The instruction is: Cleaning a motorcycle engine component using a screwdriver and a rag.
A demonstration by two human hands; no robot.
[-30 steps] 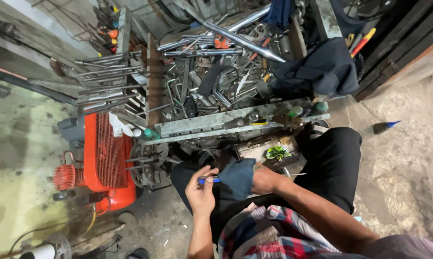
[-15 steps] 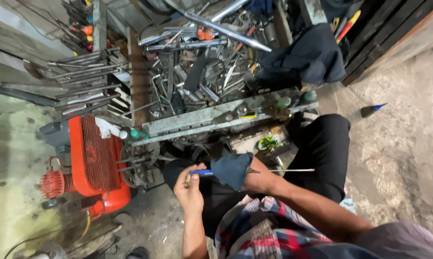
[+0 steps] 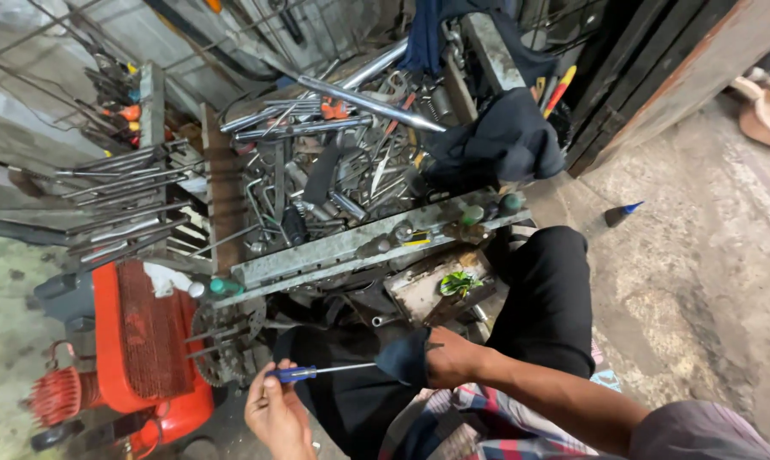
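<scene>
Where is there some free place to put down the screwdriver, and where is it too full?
Bare concrete floor lies right of the person's dark trouser leg, with only a small blue-tipped bottle on it. The tool tray ahead is crowded with metal tools. The left hand holds the screwdriver; the right hand grips a dark cloth.

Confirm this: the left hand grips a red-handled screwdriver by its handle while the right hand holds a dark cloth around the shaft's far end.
Wrong in one respect: the handle is blue, not red. The head view shows the left hand gripping the blue-handled screwdriver with a thin metal shaft by its handle, while the right hand holds the dark blue cloth around the shaft's far end.
</scene>
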